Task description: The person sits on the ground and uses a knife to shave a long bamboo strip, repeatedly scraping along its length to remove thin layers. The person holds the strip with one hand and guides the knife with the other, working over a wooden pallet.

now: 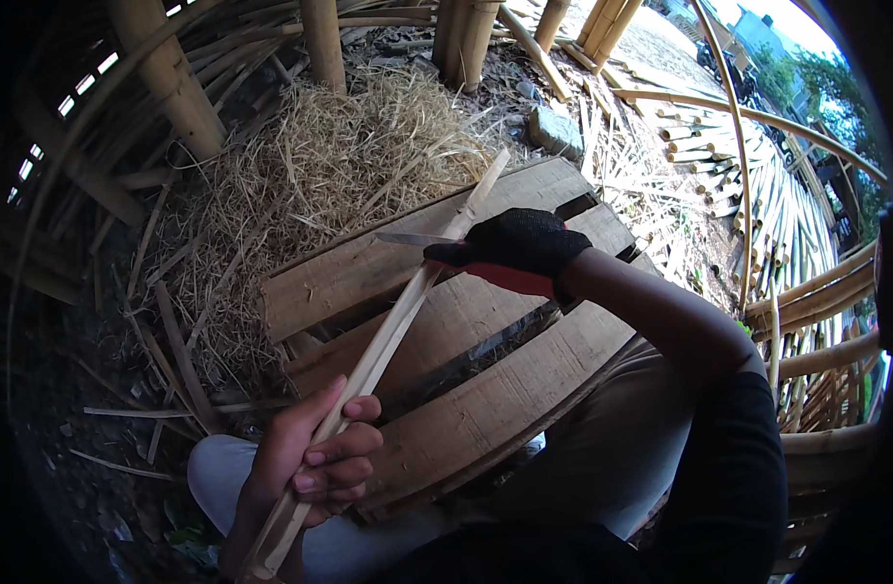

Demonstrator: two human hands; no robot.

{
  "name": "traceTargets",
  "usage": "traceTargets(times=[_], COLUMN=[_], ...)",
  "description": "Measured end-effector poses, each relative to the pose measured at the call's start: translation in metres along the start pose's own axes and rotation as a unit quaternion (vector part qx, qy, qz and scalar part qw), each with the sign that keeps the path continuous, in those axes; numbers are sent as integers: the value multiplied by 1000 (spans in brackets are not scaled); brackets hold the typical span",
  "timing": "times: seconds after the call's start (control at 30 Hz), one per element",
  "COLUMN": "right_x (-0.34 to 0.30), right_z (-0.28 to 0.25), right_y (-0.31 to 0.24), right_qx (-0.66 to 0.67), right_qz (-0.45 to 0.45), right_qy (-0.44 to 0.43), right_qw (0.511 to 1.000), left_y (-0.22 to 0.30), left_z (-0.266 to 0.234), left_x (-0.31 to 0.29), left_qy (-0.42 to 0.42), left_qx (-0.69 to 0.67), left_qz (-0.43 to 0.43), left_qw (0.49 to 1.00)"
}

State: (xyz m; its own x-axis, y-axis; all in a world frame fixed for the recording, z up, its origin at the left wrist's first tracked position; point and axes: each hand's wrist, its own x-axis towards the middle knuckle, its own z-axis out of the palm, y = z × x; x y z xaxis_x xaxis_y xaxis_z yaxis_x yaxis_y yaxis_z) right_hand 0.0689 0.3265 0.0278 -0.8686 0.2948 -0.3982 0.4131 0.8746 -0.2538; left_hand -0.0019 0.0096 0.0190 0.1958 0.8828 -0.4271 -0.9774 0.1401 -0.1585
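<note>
From my remote seat, the bare left hand (320, 456) is curled tight round a split bamboo strip (390, 338), palm side hidden; the strip's near end runs to the bottom edge, maybe cut off. It slants over the slatted wooden platform (485, 394); can't tell if it touches. The black-gloved right hand (524, 248) grasps a knife (406, 238), handle covered, blade across the strip; cutting contact unclear. Shavings heap (339, 156) behind; left rim too dark to read.

Pale bamboo strip (386, 336), slanted, knife (408, 238) crosswise
</note>
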Motion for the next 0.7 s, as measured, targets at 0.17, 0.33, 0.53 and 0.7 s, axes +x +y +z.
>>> traceTargets(times=[0.17,0.33,0.53,0.7], right_x=[-9,-30,-42,-30], right_z=[-2,18,46,41], right_y=[9,-6,-40,-39], right_qx=[-21,-45,-43,-6], right_qz=[-78,-125,-196,-189], right_qy=[0,113,124,56], right_qw=[997,985,972,980], left_y=[0,3,4,2], left_z=[4,3,1,-1], left_x=[4,5,4,4], left_qy=[-1,5,5,14], left_qx=[10,5,19,7], left_qz=[2,-4,-18,-30], left_qw=[1000,1000,1000,999])
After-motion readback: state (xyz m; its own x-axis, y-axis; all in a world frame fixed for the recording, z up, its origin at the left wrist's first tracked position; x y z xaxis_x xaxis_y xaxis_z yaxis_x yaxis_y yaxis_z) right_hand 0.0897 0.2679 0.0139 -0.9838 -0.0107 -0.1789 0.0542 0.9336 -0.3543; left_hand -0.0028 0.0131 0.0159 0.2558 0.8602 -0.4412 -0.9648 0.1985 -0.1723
